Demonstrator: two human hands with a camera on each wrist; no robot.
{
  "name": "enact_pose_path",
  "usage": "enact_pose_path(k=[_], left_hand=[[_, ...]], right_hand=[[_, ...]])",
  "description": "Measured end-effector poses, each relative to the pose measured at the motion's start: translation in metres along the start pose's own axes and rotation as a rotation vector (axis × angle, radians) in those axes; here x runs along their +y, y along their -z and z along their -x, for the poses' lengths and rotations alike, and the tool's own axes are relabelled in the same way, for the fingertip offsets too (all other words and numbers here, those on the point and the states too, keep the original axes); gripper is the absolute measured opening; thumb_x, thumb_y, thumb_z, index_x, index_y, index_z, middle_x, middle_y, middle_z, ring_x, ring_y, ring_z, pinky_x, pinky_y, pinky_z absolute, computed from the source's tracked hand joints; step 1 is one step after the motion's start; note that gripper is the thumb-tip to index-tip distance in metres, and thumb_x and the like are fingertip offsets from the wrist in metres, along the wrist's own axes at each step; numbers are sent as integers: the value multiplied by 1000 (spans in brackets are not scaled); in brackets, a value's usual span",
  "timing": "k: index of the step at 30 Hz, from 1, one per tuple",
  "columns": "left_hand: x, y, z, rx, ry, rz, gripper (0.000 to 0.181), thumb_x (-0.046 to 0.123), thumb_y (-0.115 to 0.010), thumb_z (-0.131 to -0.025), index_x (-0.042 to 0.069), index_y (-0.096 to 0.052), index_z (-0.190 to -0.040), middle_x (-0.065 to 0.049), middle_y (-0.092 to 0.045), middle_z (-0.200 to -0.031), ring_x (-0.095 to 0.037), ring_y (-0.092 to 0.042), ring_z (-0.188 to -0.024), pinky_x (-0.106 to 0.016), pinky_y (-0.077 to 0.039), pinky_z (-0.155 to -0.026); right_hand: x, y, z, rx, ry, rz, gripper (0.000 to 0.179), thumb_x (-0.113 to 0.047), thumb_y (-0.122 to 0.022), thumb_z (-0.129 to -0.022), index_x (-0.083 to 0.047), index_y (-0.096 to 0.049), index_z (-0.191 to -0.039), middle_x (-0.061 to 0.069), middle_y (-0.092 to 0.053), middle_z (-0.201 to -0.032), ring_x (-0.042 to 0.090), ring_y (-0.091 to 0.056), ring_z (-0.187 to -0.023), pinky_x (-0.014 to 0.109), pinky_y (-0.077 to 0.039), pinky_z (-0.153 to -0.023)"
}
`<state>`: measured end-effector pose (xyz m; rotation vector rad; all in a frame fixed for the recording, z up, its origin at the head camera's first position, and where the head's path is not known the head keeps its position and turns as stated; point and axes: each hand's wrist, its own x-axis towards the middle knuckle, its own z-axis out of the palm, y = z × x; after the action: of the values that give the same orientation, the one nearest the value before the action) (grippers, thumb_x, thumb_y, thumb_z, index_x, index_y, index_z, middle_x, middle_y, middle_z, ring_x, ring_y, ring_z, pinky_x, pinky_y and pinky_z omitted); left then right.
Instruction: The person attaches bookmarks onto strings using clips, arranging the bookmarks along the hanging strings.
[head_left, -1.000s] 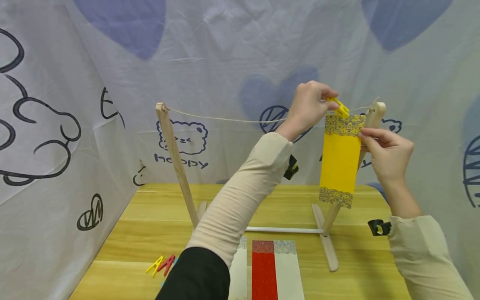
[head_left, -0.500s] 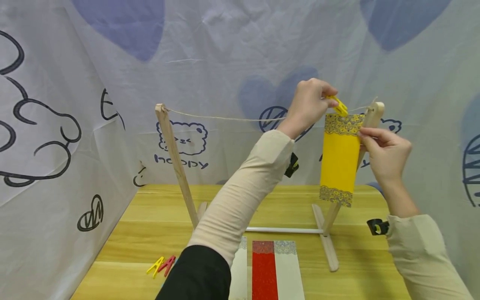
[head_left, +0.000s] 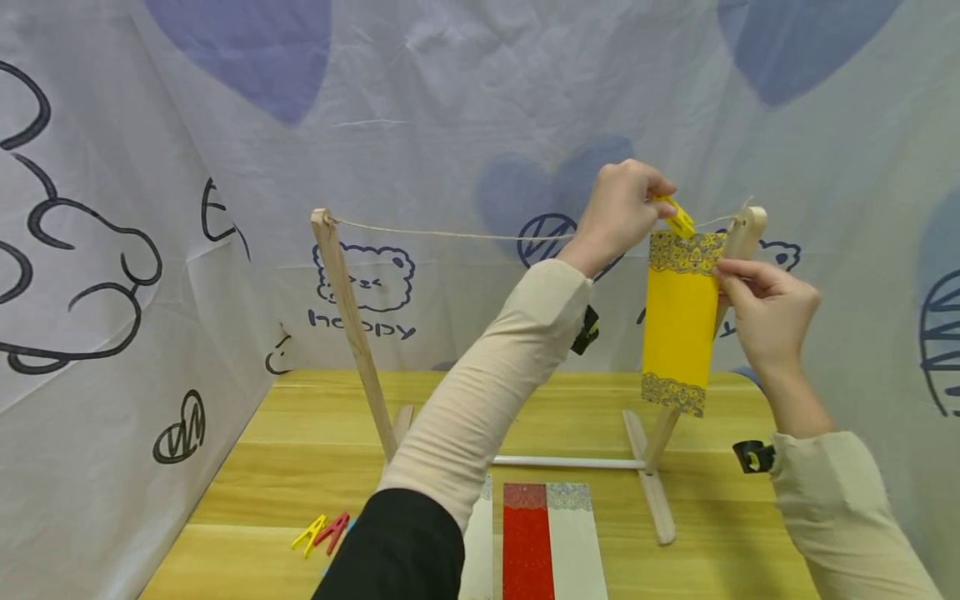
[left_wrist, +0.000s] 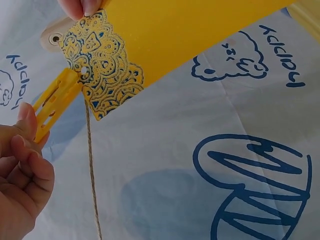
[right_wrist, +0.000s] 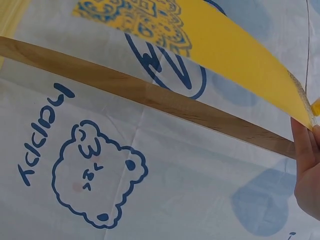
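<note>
Loose cards: a red card and a white card lie edge to edge on the table; your left sleeve partly hides another white card;
Loose pegs: one spare yellow peg and one red peg; the scrap of blue beside them is hard to make out;
Right hand: your thumb and fingertips pinch the right edge of the yellow card; the right wrist view cuts your hand off;
Yellow card: in front of the right post; probably light, bendy, easily creased; hold it by the edges;
Left hand: your curled fingers pinch the upper yellow peg; likely springy, so squeeze its handle ends;
String: partly hidden; you cannot tell whether the peg bites it
</note>
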<state>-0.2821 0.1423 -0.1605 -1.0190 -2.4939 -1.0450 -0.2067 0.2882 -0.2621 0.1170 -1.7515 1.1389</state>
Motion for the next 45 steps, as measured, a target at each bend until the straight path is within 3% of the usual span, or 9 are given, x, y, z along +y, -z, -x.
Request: enact_pose_path(k=[14, 21, 28, 36, 41, 45], left_hand=[[2, 0, -1, -9, -21, -34, 24, 8, -63, -83, 12, -65, -107, 2, -63, -108, -5, -55, -98, -8, -41, -76], [4, -1, -1, -28, -3, -46, 24, 8, -62, -84, 14, -65, -107, 3, -62, -109, -4, -55, -98, -8, -41, -77], [2, -3, -2, -23, -1, -34, 23, 7, -62, -83, 11, -66, -106, 2, -63, -106, -6, -58, -92, -8, -43, -71], [0, -2, -3, -32, -11, -2, 22, 6, -62, -84, 10, -67, -105, 2, -64, -103, -6, -59, -86, -8, -43, -66], [0, 1, -5, -67, -24, -11, 24, 9, -62, -84, 9, -65, -107, 1, -64, -104, -7, -58, -89, -8, -43, -70], [1, 4, -7, -133, -43, -13, 28, 12, -62, -83, 10, -63, -111, 1, -62, -109, -7, -56, -95, -9, -42, -74]], right_hand=[[-5, -3, 3, 44, -8, 57, 12, 6, -63, -78, 14, -64, -86, 16, -66, -84, -7, -58, -62, 8, -45, -55], [-5, -3, 3, 55, -1, 76, 11, 6, -63, -78, 14, -64, -86, 21, -65, -85, -9, -56, -61, 7, -45, -54], [-2, -4, 3, 53, 7, 49, 12, 7, -63, -78, 16, -63, -85, 11, -66, -84, -8, -58, -64, 7, -45, -55], [-1, -7, 0, 72, 45, 71, 11, 1, -63, -80, 11, -67, -85, 22, -65, -84, -6, -57, -60, 7, -44, -54], [-1, -10, 0, 113, 69, 66, 11, 0, -63, -80, 10, -67, -83, 19, -66, -82, -6, -56, -59, 7, -44, -54], [0, -14, -1, 161, 94, 79, 14, -4, -63, -82, 9, -68, -80, 17, -66, -80, -7, -56, -60, 7, -44, -56]])
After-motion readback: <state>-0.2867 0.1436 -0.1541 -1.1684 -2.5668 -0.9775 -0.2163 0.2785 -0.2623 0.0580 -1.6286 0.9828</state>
